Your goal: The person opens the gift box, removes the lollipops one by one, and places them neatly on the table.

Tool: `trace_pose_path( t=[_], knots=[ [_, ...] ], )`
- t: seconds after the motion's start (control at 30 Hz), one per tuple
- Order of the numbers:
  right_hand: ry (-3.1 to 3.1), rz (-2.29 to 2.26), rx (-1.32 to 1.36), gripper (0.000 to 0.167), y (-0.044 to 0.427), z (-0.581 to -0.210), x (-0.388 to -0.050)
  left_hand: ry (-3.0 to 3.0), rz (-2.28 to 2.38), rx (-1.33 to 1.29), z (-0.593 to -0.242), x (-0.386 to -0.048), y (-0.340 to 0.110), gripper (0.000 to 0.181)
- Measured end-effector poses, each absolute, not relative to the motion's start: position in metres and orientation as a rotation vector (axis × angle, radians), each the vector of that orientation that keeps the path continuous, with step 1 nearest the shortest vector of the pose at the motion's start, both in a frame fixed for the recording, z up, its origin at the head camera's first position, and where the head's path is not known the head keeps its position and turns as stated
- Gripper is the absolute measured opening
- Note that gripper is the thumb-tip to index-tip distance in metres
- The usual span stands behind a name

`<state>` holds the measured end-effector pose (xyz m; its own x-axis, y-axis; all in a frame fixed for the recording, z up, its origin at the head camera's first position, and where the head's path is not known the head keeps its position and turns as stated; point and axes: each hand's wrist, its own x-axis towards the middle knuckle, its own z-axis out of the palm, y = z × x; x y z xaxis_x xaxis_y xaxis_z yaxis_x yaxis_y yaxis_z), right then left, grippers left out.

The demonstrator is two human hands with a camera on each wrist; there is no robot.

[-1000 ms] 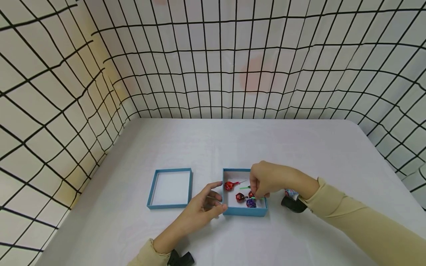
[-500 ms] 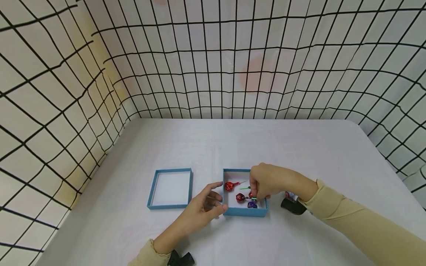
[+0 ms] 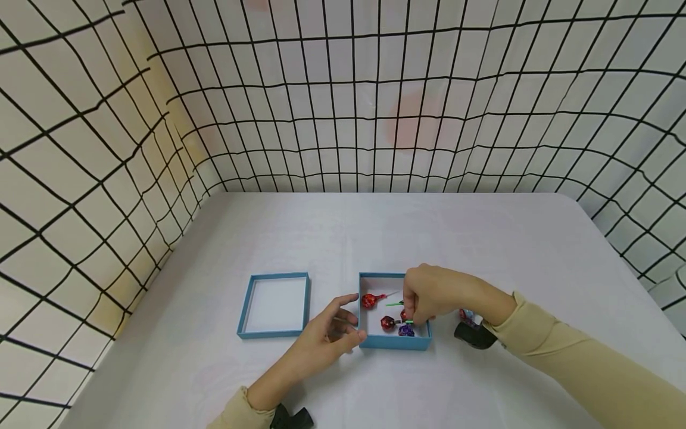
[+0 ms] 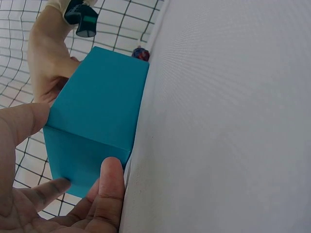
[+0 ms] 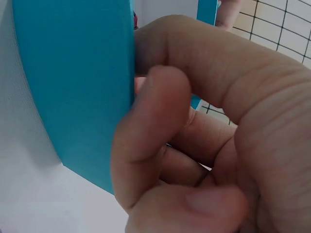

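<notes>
Hands at an open blue box: the left hand, its fingers spread and loosely extended, touches the box at its left end, thumb at the near corner and index finger at the far one. The right hand bends over the right end with fingers curled and fingertips inside; whether they grip anything cannot be told, the tips being hidden. Inside lie wrapped lollipops: a bright red lollipop near the left wall, a dark red lollipop toward the middle, a purple lollipop by the near wall, and another red lollipop partly covered by the right fingers. A green stick lies behind these last three. Well to the left, a shallow blue lid rests inner side up on the white table. Right of the box, a red-and-blue wrapped object is partly hidden by the right wrist.
</notes>
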<state>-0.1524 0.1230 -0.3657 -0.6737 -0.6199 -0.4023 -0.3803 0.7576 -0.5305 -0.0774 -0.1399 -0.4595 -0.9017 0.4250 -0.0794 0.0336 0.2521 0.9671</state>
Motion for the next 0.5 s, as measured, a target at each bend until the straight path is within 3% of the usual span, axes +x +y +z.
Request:
trace_pose_path(
  t=[0.5],
  knots=[
    [2.351, -0.650, -0.740, 0.016, 0.1291, -0.3653, -0.1543, 2.202, 1.697, 0.426, -0.4601, -0.0772, -0.1398, 0.065]
  ],
)
